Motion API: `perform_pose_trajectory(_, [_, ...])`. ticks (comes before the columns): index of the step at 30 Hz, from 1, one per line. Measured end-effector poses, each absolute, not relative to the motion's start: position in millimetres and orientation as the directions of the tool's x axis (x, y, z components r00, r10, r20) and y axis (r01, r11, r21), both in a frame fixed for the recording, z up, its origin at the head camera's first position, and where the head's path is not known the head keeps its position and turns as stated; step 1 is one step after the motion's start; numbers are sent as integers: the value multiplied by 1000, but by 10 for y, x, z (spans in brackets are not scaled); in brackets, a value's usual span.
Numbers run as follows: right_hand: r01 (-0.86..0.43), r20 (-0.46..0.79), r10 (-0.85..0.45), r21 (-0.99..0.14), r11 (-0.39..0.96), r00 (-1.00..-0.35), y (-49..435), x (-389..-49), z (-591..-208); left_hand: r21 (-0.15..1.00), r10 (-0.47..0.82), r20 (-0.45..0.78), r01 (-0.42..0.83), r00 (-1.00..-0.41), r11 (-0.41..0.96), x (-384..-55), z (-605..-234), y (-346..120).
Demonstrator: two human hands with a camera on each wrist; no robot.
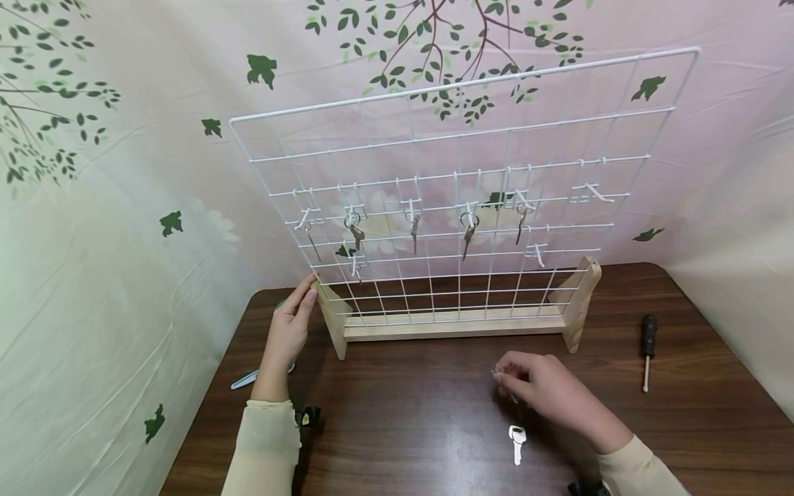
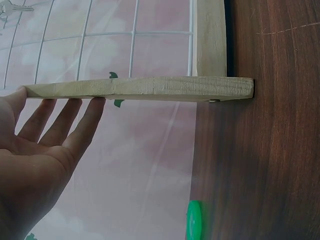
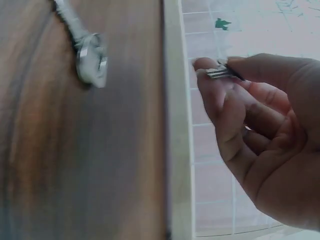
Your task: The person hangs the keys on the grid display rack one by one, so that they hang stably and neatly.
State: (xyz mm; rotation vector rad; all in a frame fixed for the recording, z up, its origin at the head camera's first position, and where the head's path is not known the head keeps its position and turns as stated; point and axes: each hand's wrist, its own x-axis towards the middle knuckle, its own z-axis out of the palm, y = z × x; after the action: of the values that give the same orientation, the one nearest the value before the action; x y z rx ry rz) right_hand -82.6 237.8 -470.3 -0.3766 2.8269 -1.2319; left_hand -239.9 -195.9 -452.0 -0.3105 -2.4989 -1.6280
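Note:
My left hand (image 1: 290,329) is at the upper left of the wooden stand; in the left wrist view its extended fingertips touch the outer face of the side piece (image 2: 150,88). The white wire grid (image 1: 459,277) rises from that stand. Over the table, in front of the stand, my right hand (image 1: 546,386) pinches a small silver key (image 3: 220,73) between thumb and fingertips, which partly cover it. Another silver key (image 1: 517,444) lies on the table just below the right hand. Several keys, such as one hanging key (image 1: 469,241), dangle from white hooks on the grid.
A black-handled screwdriver (image 1: 648,337) lies at the right of the brown table (image 1: 409,413). Beside the left forearm is a light-blue item (image 1: 245,379), partly hidden. A green round object (image 2: 194,220) shows in the left wrist view. One hook (image 1: 594,193) at right holds no key.

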Motion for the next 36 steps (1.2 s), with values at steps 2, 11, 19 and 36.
perform_pose_trajectory(2, [-204, 94, -200, -730, 653, -975, 2369, -826, -4623, 886, 95, 229, 248, -969, 393, -2400, -4523, -1961])
perform_pose_trajectory(11, [-228, 256, -30, -795, 562, -966, 2363, -817, -4219, 887, 90, 226, 243, -970, 394, -2391, -4517, -1968])
perform_pose_trajectory(19, [-271, 357, 107, -843, 465, -928, 2454, -855, -3920, 882, 94, 239, 257, -966, 395, -2395, -4522, -1973])
perform_pose_trajectory(36, [-259, 290, 170, -949, 181, -942, 2606, -1061, -3852, 889, 99, 232, 252, -968, 382, -2405, -4524, -1971])
